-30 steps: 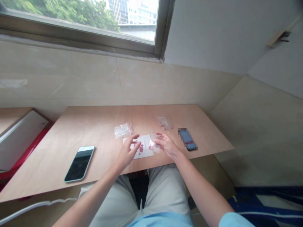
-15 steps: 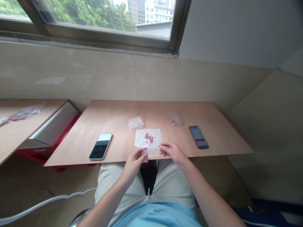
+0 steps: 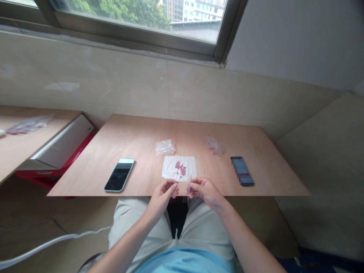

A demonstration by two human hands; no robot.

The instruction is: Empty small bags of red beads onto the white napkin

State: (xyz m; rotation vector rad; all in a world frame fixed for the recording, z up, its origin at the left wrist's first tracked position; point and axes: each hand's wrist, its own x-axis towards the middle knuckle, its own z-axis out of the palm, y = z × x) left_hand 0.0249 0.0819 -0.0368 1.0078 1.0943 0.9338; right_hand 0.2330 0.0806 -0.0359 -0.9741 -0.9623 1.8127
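The right hand [image 3: 206, 192] pinched its grip shut on a thin clear plastic piece [image 3: 189, 185] beside the curled left hand [image 3: 162, 195], whose hold could not be told, just below a white paper sheet [image 3: 170, 172] of pink beads [image 3: 180, 168].

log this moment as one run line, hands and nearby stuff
right hand: pinches clear plastic bag | left hand: beside it, grip unclear | nearby: white sheet with pink beads | on plywood table

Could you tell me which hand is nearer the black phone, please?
Left. The left hand is right of the phone; the right hand is farther right, beyond the left hand.
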